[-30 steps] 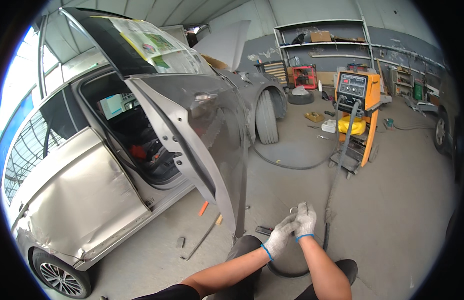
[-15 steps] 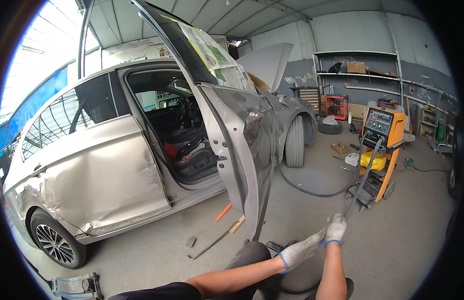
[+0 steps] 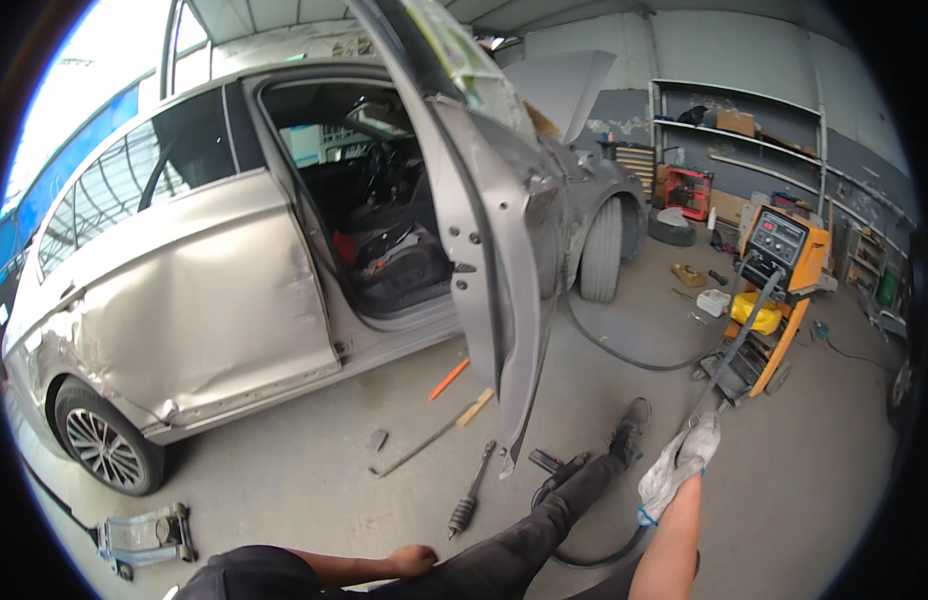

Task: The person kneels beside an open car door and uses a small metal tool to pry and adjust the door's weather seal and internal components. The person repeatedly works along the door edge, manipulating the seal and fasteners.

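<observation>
My right hand (image 3: 699,440), in a white work glove with a blue cuff, is reaching forward, its fingers closed. From it hangs a second white glove (image 3: 660,486), slack, also with a blue cuff. My left hand (image 3: 414,560) is bare and curled like a fist over my left thigh, with nothing visible in it. Beyond my left leg lies a black gun-shaped tool (image 3: 562,474) on the floor, partly hidden by the leg. A slide hammer (image 3: 471,492) rests nearer to my left hand.
A silver car (image 3: 204,310) with a dented rear door stands left, its front door (image 3: 484,230) open towards me. An orange machine (image 3: 784,245) on a cart stands right, with a cable (image 3: 624,355) across the floor. A hooked bar (image 3: 421,447), an orange stick (image 3: 449,380) and a floor jack (image 3: 147,538) lie left.
The glove has come off my left hand and now hangs from my right. My left hand has drawn back to my thigh. The view has shifted, and my left leg is now stretched forward.
</observation>
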Tool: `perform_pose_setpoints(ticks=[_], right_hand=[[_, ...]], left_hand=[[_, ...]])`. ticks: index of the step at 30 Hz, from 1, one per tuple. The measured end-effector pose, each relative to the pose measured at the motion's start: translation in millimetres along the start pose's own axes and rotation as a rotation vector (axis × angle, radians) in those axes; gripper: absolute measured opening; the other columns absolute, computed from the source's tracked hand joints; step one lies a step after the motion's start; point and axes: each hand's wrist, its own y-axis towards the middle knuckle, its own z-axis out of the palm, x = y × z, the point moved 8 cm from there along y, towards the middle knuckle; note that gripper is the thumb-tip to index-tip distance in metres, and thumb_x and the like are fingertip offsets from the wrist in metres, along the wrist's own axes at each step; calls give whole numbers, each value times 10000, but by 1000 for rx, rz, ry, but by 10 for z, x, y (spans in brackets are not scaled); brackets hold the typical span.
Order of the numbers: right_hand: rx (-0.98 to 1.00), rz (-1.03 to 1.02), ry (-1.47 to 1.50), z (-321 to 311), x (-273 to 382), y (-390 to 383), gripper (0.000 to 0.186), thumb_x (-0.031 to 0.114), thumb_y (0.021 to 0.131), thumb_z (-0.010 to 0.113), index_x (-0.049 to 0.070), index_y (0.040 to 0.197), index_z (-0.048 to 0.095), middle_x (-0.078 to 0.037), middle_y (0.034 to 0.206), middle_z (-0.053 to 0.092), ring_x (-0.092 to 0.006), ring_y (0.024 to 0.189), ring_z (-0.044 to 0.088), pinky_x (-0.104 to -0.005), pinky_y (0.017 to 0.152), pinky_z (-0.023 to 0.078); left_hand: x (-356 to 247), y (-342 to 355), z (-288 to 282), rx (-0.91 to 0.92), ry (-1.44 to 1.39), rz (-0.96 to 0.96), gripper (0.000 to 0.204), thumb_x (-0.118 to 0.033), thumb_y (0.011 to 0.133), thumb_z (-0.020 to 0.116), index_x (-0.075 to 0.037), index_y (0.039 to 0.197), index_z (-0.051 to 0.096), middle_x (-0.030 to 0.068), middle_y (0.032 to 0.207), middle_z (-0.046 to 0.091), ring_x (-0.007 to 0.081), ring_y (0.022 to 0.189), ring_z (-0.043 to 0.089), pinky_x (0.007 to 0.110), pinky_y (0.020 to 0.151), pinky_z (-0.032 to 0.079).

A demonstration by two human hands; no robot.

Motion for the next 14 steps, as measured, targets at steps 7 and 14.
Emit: perform_pose_setpoints(ticks=[7,14], right_hand=[[152,45,-240,496,150,-398,454,303,1062,517,-65,1323,569,-93,1087,629,-212,984,575,-368,928,479],[244,-30,69,683,811,-367,307,282,1031,596,16,1181,613,-45,949,595,-135,898,570,-293,831,504]], left_hand=[[-36,-865,-220,208,-115,106,270,-348,995,613,-142,1135,716,110,940,756,241,809,719,393,750,562],[-669,-1168,-349,277,279,680,518,-183,918,607,-150,1435,580,148,943,734,384,823,698,485,688,550]])
